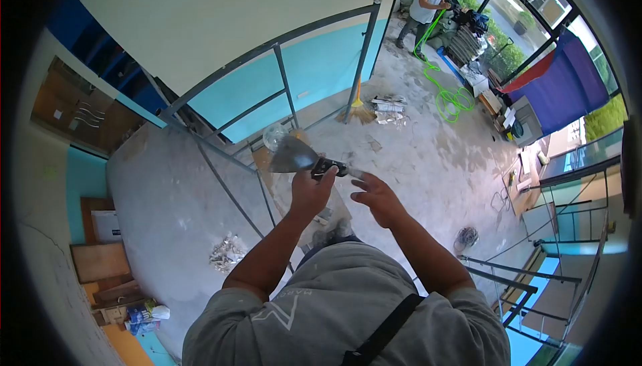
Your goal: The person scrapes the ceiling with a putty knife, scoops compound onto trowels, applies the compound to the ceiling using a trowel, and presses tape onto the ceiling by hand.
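Note:
My left hand [311, 194] is closed around the black handle of a wide putty knife [295, 156], its broad grey metal blade pointing left. The thumb lies along the handle. Close by the handle's other end is my right hand [380, 199], its fingers bent and apart. Its fingertips are at a pale, greyish end piece; whether they touch it I cannot tell. Below the hands, a narrow plank [336, 195] partly shows beneath my feet. Beside the blade, a clear round container [274, 136] sits near the plank's far end.
Metal scaffold rails [284, 88] rise ahead and left; another scaffold [535, 290] stands at right. On the floor are debris [228, 253], a broom [360, 111] and a green hose [455, 103]. A person [426, 8] at the back holds the hose.

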{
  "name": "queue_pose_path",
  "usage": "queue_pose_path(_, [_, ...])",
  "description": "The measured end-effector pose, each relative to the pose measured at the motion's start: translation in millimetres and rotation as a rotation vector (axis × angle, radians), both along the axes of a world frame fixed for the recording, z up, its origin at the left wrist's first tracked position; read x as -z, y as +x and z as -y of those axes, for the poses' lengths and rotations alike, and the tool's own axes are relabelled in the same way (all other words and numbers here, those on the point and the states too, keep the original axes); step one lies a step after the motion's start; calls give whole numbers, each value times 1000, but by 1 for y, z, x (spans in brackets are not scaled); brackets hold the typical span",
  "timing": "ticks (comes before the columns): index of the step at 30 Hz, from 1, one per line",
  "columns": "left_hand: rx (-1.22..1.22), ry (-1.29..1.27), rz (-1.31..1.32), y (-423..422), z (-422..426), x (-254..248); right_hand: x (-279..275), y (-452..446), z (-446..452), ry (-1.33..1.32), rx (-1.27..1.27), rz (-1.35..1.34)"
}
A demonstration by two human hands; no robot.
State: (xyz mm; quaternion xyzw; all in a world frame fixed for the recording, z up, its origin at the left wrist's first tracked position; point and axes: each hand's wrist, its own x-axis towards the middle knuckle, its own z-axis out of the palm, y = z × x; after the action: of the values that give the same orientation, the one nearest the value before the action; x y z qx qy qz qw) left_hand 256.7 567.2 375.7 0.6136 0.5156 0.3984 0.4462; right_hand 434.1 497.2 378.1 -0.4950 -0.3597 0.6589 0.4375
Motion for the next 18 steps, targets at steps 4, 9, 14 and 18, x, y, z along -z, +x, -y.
queue_pose_path(4, [36, 19, -242, -20, -7, 46, 10, 30, 35, -16, 62, 90])
queue_pose_path(9, [75, -45, -631, -94, -3, 162, 66, 107, 129, -336, 470, 387])
queue_pose_path(14, [86, -433, -677, -232, 26, 301, 171, 201, 319, -657, 806, 823])
queue_pose_path(18, [9, -699, -632, -265, 66, 296, 190, 246, 482, -963, 1011, 1049])
